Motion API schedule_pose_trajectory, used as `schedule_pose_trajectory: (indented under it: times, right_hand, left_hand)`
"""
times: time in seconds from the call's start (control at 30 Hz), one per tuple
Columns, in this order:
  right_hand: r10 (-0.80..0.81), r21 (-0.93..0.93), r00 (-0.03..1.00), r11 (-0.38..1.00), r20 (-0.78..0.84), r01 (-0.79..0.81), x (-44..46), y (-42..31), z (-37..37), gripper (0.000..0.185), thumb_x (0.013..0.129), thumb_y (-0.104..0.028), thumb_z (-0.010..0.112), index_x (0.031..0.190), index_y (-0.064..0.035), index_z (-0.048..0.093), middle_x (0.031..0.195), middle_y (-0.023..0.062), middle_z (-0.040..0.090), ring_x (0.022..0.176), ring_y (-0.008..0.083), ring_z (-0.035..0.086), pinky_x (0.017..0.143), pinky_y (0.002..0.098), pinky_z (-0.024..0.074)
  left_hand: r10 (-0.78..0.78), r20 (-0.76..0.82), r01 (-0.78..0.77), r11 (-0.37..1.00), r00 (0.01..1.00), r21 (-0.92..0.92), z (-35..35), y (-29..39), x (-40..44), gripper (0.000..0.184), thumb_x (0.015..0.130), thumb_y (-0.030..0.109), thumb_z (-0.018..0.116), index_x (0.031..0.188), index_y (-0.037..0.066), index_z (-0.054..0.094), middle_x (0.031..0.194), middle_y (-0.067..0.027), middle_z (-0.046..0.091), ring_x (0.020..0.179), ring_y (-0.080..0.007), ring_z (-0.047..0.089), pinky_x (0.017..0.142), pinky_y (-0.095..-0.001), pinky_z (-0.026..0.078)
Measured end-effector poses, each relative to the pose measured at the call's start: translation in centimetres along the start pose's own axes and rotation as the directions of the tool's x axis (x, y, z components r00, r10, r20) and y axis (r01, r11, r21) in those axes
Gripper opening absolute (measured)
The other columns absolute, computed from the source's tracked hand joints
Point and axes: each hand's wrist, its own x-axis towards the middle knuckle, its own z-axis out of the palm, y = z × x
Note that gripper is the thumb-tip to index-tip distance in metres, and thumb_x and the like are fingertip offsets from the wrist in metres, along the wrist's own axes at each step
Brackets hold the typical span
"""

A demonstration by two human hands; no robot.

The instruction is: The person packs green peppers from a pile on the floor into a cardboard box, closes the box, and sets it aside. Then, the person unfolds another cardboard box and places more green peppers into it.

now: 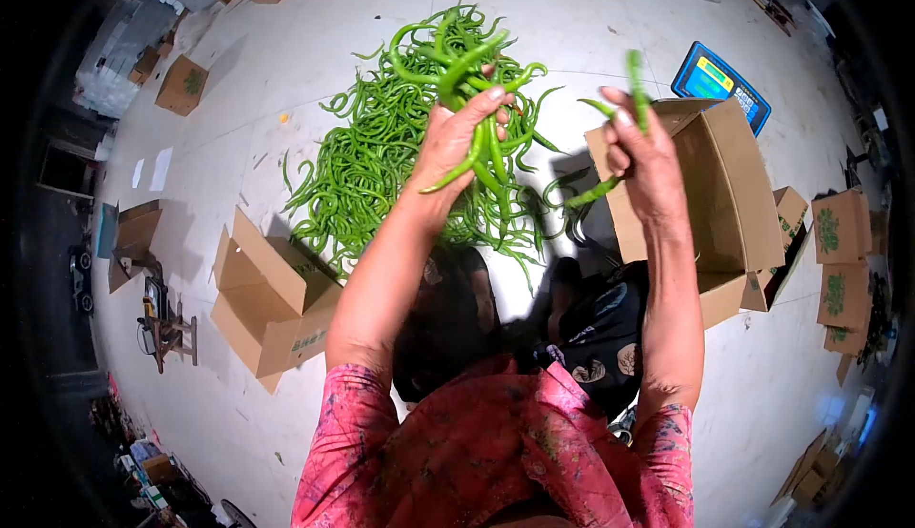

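A bunch of long green chili peppers (464, 75) is gripped in my left hand (464, 132), raised over the pile. My right hand (644, 152) is closed around a few more green chili peppers (637, 85), whose ends stick out above and below the fingers. Beneath and beyond my left hand spreads a large heap of curly green chili peppers (376, 156) on the pale floor. An open cardboard box (729, 185) stands right beside my right hand and forearm, which partly overlap its near side. The inside of that box shows bare cardboard where visible.
Another open cardboard box (272, 304) sits on the floor at the left. A blue digital scale display (721, 85) stands behind the right box. Stacked printed cartons (843, 256) line the far right, and a small stand (170, 323) is at far left.
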Motion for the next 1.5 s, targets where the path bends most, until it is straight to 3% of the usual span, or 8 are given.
schedule_pose_trajectory:
  times: [0.2, 0.3, 0.7, 0.97, 1.07, 1.23, 1.33, 1.5]
  right_hand:
    - [0.117, 0.007, 0.989, 0.993, 0.092, -0.118, -0.4, 0.3, 3.8, 0.037, 0.088, -0.027, 0.069, 0.117, -0.0067, 0.061, 0.072, -0.0066, 0.049, 0.056, 0.0025, 0.04, 0.048, 0.019, 0.0319]
    - [0.141, -0.013, 0.987, 0.99, 0.083, -0.14, -0.1, 1.0, 4.9, 0.048, 0.076, -0.033, 0.081, 0.111, -0.0068, 0.062, 0.078, -0.0046, 0.057, 0.056, 0.0016, 0.041, 0.047, 0.0189, 0.031]
    - [0.129, 0.225, 0.99, 0.968, -0.055, -0.114, 0.8, 0.4, 2.0, 0.015, 0.088, -0.015, 0.068, 0.098, -0.0088, 0.059, 0.077, -0.0034, 0.055, 0.051, 0.0014, 0.035, 0.043, 0.0172, 0.0268]
    - [0.054, 0.551, 0.996, 0.83, 0.077, -0.088, 0.8, -0.9, -2.5, 0.017, 0.094, -0.013, 0.06, 0.107, -0.0029, 0.055, 0.076, 0.0006, 0.054, 0.049, 0.0002, 0.032, 0.041, 0.0156, 0.0263]
    - [0.118, 0.307, 0.993, 0.944, 0.026, -0.12, 0.7, -0.7, -1.5, 0.02, 0.09, -0.018, 0.065, 0.105, -0.0065, 0.058, 0.075, -0.0011, 0.054, 0.051, 0.0007, 0.034, 0.043, 0.0165, 0.0271]
    - [0.156, -0.147, 0.986, 0.975, -0.067, -0.164, -0.1, -0.1, 2.3, 0.038, 0.077, -0.027, 0.08, 0.106, -0.012, 0.061, 0.071, -0.0077, 0.051, 0.055, 0.0031, 0.04, 0.049, 0.0205, 0.0253]
    - [0.205, -0.061, 0.978, 0.976, -0.048, -0.208, 0.3, 1.2, 3.4, 0.044, 0.072, -0.023, 0.085, 0.105, -0.0088, 0.061, 0.075, -0.007, 0.057, 0.051, 0.0017, 0.04, 0.045, 0.0188, 0.0291]
    - [0.151, 0.04, 0.986, 0.988, -0.065, -0.149, 0.4, 1.4, 4.6, 0.035, 0.074, -0.017, 0.083, 0.103, -0.0072, 0.066, 0.084, -0.0032, 0.065, 0.057, 0.0051, 0.05, 0.05, 0.0203, 0.0374]
  left_hand:
    - [0.181, -0.026, -0.151, 0.882, 0.983, 0.447, 2.4, -1.2, -1.3, 0.029, 0.084, 0.016, 0.071, 0.109, 0.001, 0.062, 0.084, -0.0015, 0.062, 0.068, -0.0075, 0.056, 0.057, -0.0218, 0.046]
    - [0.362, 0.138, -0.299, 0.438, 0.922, 0.848, 2.0, -3.7, -1.0, 0.024, 0.088, 0.019, 0.066, 0.106, 0.004, 0.064, 0.085, -0.0097, 0.068, 0.074, -0.0197, 0.064, 0.063, -0.0333, 0.05]
    - [0.409, 0.295, -0.406, 0.218, 0.864, 0.888, 1.2, -5.7, -1.3, 0.042, 0.073, 0.01, 0.072, 0.113, 0.005, 0.061, 0.097, -0.0171, 0.068, 0.085, -0.0287, 0.068, 0.076, -0.0365, 0.052]
    - [0.277, 0.192, -0.291, 0.379, 0.941, 0.879, 0.7, -2.8, -1.4, 0.039, 0.077, 0.011, 0.07, 0.113, 0.002, 0.06, 0.094, -0.0151, 0.069, 0.08, -0.0218, 0.065, 0.076, -0.0318, 0.051]
    - [0.199, 0.156, -0.248, 0.618, 0.967, 0.746, 0.0, -3.3, -1.0, 0.032, 0.077, 0.015, 0.071, 0.104, 0.002, 0.061, 0.086, -0.0167, 0.066, 0.075, -0.0271, 0.065, 0.073, -0.0371, 0.05]
    - [0.254, 0.133, -0.251, 0.52, 0.958, 0.817, 1.5, -2.3, -2.0, 0.029, 0.077, 0.012, 0.071, 0.102, 0.002, 0.06, 0.087, -0.0168, 0.065, 0.076, -0.0297, 0.064, 0.07, -0.0391, 0.05]
    - [0.518, 0.346, -0.467, 0.12, 0.782, 0.876, 1.4, -3.9, -2.2, 0.034, 0.076, 0.006, 0.07, 0.107, 0.004, 0.055, 0.089, -0.0174, 0.058, 0.079, -0.0391, 0.061, 0.065, -0.0464, 0.048]
    - [0.376, 0.363, -0.43, 0.111, 0.852, 0.896, 2.6, -3.6, -3.7, 0.058, 0.074, 0.003, 0.072, 0.128, 0.006, 0.051, 0.101, -0.019, 0.059, 0.086, -0.0368, 0.062, 0.074, -0.0415, 0.051]
